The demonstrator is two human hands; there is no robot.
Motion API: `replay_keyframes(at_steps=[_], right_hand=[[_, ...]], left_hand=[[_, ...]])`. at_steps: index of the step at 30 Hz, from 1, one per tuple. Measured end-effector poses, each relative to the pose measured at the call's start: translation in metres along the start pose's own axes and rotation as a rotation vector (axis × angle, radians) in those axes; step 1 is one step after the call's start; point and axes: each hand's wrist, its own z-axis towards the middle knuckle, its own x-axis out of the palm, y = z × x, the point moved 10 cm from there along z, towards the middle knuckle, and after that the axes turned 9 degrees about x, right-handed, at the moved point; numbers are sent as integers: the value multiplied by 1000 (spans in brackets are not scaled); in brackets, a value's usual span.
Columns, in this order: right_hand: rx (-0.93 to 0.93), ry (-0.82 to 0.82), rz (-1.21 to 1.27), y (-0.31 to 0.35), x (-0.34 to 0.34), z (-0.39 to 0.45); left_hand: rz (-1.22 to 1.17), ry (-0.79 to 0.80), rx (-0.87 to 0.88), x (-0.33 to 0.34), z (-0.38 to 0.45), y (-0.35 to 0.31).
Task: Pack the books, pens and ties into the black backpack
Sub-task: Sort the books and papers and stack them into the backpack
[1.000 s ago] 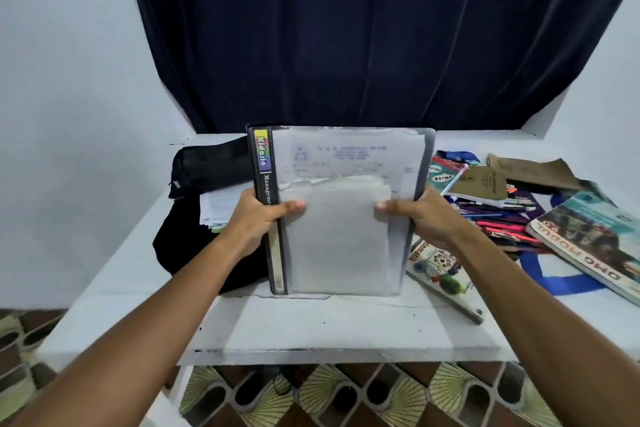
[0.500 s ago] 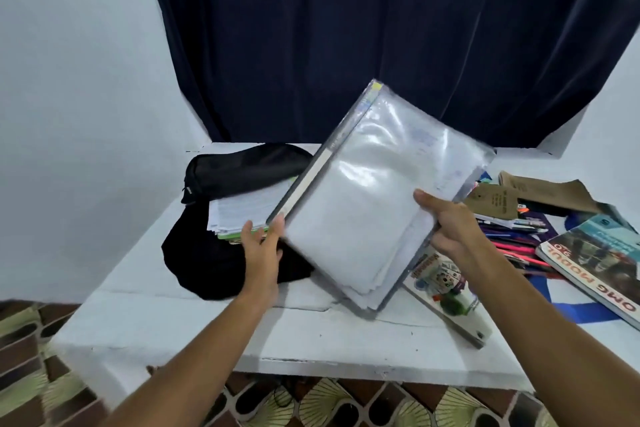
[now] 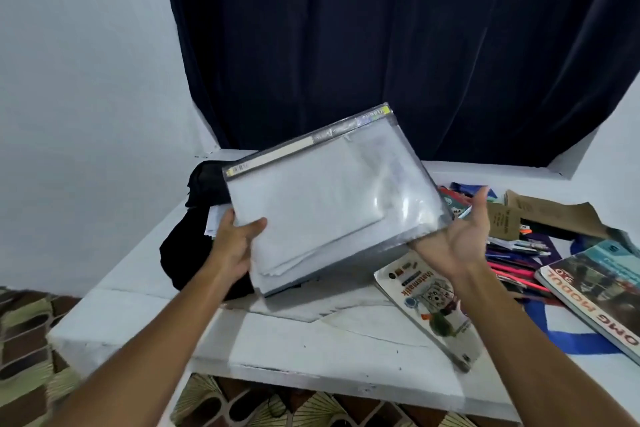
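The left hand grips the clear-covered document folder at its lower left edge, thumb on the cover; the right hand cradles its right edge, palm up, fingers spread; the folder hangs tilted above the black backpack; likely stiff, slick and fairly heavy, best held by both edges; right of the backpack on the worktop, two books are plain, the pens too tangled to count.

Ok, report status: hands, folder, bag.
Left hand grips clear folder; right hand open under its corner. Folder tilted above black backpack. Nothing blocking.
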Motion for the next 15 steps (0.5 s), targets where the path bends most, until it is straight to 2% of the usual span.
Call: replay_keyframes(at_steps=[4, 8, 15], right_hand=[[247, 94, -295, -16, -9, 2], [445, 180, -462, -51, -2, -2], [422, 163, -416, -107, -14, 6]], left_hand=[[194, 137, -33, -14, 13, -26], [392, 243, -114, -17, 21, -40], [665, 328, -275, -26, 25, -54]])
